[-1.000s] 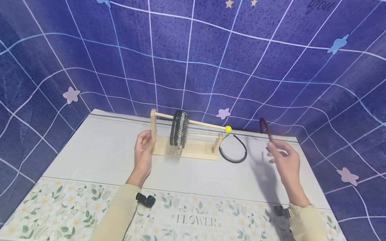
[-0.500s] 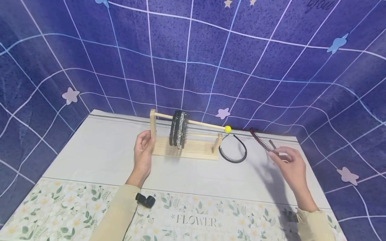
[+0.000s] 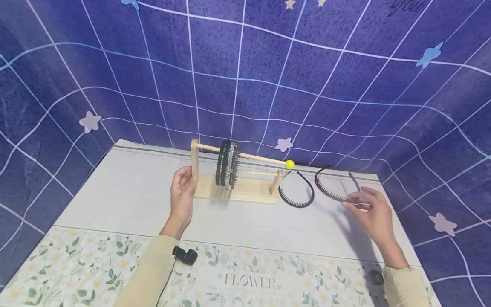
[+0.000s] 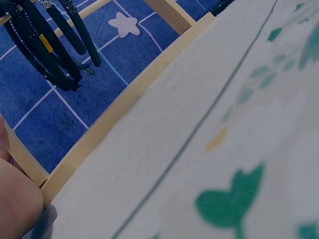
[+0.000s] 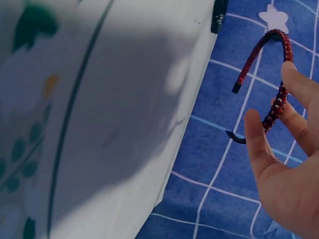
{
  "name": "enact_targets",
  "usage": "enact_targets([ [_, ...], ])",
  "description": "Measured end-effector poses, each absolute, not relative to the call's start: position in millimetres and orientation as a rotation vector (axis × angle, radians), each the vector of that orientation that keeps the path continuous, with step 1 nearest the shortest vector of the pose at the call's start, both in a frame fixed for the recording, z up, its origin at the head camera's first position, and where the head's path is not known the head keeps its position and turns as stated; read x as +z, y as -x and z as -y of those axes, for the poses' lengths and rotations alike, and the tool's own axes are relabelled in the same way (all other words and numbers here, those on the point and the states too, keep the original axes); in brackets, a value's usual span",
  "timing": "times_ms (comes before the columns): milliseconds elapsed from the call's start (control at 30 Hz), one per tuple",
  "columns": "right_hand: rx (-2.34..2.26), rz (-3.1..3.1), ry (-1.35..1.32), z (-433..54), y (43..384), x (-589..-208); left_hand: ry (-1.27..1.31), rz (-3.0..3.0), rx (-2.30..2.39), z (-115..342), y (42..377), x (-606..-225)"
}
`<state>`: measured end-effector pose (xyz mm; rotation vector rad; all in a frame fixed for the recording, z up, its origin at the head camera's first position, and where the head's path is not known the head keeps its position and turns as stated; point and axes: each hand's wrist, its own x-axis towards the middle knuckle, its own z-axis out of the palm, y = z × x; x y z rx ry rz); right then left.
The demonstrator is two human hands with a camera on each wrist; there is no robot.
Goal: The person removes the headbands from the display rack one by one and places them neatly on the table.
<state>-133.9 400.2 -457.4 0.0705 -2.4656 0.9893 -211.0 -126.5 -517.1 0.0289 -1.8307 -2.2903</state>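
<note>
Right of one rack (image 3: 247, 194), two headbands (image 3: 300, 206) (image 3: 329, 195)

A blue backdrop (image 3: 172, 89), crossed by wavy white and light-blue lines, rises behind a white tablecloth (image 3: 238, 226). Low on it are pale stars at left (image 3: 90, 122), middle (image 3: 284, 145) and right (image 3: 443, 224); a blue star (image 3: 429, 56) is higher up, and two small cream stars (image 3: 290, 4) are at the top. Flowers (image 3: 92, 273) and green leaves (image 3: 114, 277) flank the word FLOWER (image 3: 250, 280) on the cloth's near part.

Dark red headband (image 5: 288, 47), teeth inward
</note>
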Motion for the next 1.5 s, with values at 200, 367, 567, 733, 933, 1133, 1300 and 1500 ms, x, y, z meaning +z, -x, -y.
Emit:
enact_targets([
  [200,0.895,2.481,-0.123,-414.7,137.4,-468.1,-0.03,1.791,-2.299,125.5,210.6,-517.0],
  [367,0.942,2.476,-0.134,-424.9,139.6,-474.7,-0.03,1.788,-2.308,125.3,210.7,-516.5],
  [567,0.996,2.541,-0.129,-441.2,143.6,-480.5,-0.053,1.901,-2.269,126.8,209.4,-514.5],
  [733,1.055,2.584,-0.184,-451.8,145.8,-484.7,-0.063,1.93,-2.258,127.3,209.0,-514.0],
  [933,1.098,2.646,-0.229,-456.5,147.9,-486.5,-0.06,1.907,-2.255,126.7,209.6,-515.3],
  [1133,1.082,2.704,-0.235,-458.2,149.5,-486.4,-0.044,1.887,-2.264,126.0,210.3,-516.1],
  [1300,0.973,2.766,-0.251,-455.6,151.9,-484.1,-0.027,1.871,-2.273,125.7,211.4,-516.7],
  [1500,0.874,2.848,-0.231,-452.8,156.5,-483.6,-0.033,1.857,-2.275,126.8,211.6,-517.8],
])
